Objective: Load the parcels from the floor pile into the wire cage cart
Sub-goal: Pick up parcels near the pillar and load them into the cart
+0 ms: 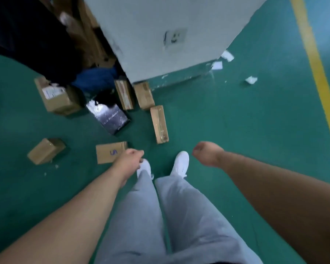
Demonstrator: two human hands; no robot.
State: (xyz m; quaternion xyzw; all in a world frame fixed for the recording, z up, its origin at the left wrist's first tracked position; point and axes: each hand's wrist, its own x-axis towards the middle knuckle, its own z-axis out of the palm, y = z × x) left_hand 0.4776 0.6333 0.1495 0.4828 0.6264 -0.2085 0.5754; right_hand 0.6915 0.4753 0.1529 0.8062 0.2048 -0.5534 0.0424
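Just beyond the loosely curled, empty left hand (131,157) lies a flat brown cardboard parcel (111,152) on the green floor (236,130), likely the next pick; the right hand (206,153) hides its fingers.

We see matt brown cardboard parcels (111,152), glossy tape on one long parcel (159,124), a shiny black plastic-wrapped parcel (109,116), a smooth green floor (236,130) and grey cloth trousers (189,216).

Green floor (236,130) with scattered cardboard parcels (159,123), a black parcel (109,116), paper scraps (251,80)
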